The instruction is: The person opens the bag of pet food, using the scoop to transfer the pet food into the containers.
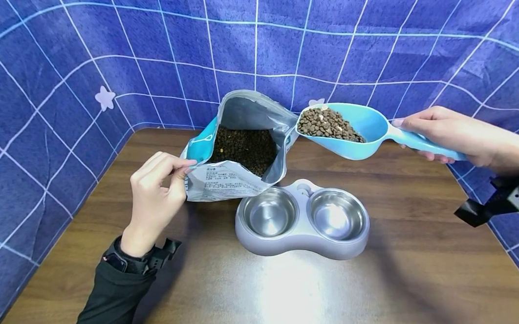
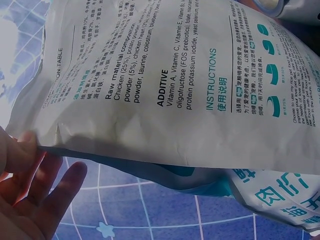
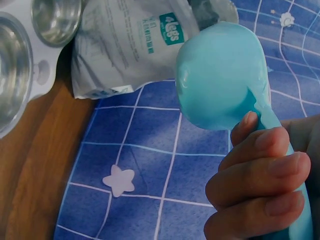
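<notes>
My left hand (image 1: pixel 157 187) pinches the rim of an open bag of pet food (image 1: pixel 225 183) at its left corner. Brown kibble (image 1: pixel 245 145) shows inside the silver-lined mouth. In the left wrist view, printed ingredients and instructions cover the bag's side (image 2: pixel 165 110). My right hand (image 1: pixel 438 133) grips the handle of a light blue scoop (image 1: pixel 363 127), raised at the bag's right rim. A heap of brown kibble (image 1: pixel 328 124) lies in the front of the scoop. The right wrist view shows the scoop's underside (image 3: pixel 220 75) and fingers (image 3: pixel 255 185) curled round the handle.
A grey double pet bowl (image 1: pixel 303 243) with two steel basins stands on the wooden table (image 1: pixel 204 292), just in front of the bag. Behind and at both sides hangs a blue cloth (image 1: pixel 183 43) with a grid of pale lines and stars.
</notes>
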The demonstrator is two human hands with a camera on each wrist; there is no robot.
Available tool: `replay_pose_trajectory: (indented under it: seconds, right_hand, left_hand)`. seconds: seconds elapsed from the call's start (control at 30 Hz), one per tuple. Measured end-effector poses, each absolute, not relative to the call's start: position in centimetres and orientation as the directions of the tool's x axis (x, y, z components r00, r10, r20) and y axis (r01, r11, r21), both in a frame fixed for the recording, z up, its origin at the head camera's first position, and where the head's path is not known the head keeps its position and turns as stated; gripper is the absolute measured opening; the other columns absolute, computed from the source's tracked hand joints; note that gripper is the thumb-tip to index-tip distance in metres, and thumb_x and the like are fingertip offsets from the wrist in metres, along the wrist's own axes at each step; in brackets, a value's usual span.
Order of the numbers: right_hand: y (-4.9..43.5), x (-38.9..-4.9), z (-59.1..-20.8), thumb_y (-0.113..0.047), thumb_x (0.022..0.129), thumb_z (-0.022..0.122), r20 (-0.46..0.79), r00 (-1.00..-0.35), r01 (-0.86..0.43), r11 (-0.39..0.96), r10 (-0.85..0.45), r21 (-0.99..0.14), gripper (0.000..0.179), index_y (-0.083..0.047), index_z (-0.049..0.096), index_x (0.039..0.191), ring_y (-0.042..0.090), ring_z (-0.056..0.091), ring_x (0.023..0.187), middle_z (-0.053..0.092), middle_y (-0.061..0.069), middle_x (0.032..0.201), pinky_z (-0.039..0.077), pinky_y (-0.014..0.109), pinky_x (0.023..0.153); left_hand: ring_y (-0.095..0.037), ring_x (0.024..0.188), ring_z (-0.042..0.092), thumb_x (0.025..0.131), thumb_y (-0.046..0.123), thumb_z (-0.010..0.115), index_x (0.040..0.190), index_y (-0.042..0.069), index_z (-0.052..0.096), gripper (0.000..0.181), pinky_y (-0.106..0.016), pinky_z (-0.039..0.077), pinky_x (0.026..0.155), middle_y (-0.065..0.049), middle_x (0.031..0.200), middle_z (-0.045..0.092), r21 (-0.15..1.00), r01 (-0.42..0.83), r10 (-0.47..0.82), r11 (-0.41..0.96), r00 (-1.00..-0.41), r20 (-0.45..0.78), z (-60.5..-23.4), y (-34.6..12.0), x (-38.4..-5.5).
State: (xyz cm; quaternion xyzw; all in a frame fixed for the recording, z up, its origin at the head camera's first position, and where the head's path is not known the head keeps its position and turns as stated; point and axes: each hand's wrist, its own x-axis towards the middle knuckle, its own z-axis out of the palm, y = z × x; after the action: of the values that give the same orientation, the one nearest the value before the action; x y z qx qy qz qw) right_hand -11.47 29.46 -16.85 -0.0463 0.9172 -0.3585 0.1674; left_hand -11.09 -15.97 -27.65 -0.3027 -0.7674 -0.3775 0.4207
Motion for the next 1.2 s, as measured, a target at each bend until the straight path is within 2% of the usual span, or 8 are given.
replay_pose_trajectory:
  seconds: [0.3,0.6,0.73,0.97,1.2]
  right_hand:
    - [30.3,-11.4,-17.9,-0.031,0.103,0.034,-0.280,-0.950,0.091,0.737,-0.137,-0.669,0.038,-0.014,0.063,0.085,0.013,0.045,0.046,0.049,0.003,0.060,0.039,0.031,0.039]
    - [33.6,-11.2,-18.7,-0.036,0.103,0.035,-0.262,-0.955,0.082,0.722,-0.140,-0.687,0.041,-0.029,0.065,0.077,0.013,0.045,0.043,0.051,0.003,0.057,0.038,0.031,0.038]
    - [34.6,-11.1,-19.1,-0.035,0.104,0.032,-0.277,-0.951,0.093,0.724,-0.139,-0.683,0.043,-0.029,0.065,0.076,0.012,0.045,0.043,0.051,0.002,0.057,0.039,0.030,0.038]
    - [35.5,-10.8,-19.7,-0.037,0.103,0.033,-0.295,-0.950,0.132,0.733,-0.098,-0.667,0.047,-0.022,0.064,0.071,0.012,0.044,0.043,0.051,0.002,0.056,0.037,0.032,0.037]
    - [36.5,-10.7,-20.5,-0.033,0.104,0.033,-0.306,-0.947,0.151,0.714,-0.093,-0.683,0.047,-0.021,0.066,0.074,0.011,0.044,0.042,0.050,0.002,0.056,0.037,0.029,0.036]
  left_hand:
    - [-0.018,0.066,0.054,0.081,-0.013,0.057,0.083,-0.004,0.070,0.016,-0.024,0.037,0.062,-0.014,0.072,0.065,0.318,0.789,0.150,0.525,-0.454,0.878,-27.7,-16.0,-11.2]
    - [-0.019,0.066,0.054,0.081,-0.014,0.058,0.084,-0.005,0.070,0.016,-0.027,0.038,0.062,-0.015,0.073,0.065,0.327,0.778,0.145,0.536,-0.466,0.873,-27.6,-15.9,-11.2]
    - [-0.019,0.066,0.054,0.080,-0.015,0.057,0.084,-0.005,0.070,0.016,-0.025,0.038,0.062,-0.015,0.073,0.065,0.329,0.773,0.144,0.542,-0.472,0.870,-27.7,-15.9,-11.2]
    - [-0.021,0.065,0.055,0.081,-0.012,0.058,0.081,-0.004,0.070,0.014,-0.024,0.037,0.065,-0.012,0.073,0.067,0.330,0.796,0.117,0.508,-0.443,0.889,-27.8,-15.8,-11.4]
    - [-0.021,0.064,0.054,0.081,-0.012,0.058,0.081,-0.004,0.070,0.015,-0.024,0.037,0.064,-0.013,0.072,0.066,0.333,0.792,0.114,0.512,-0.446,0.887,-27.9,-15.7,-11.3]
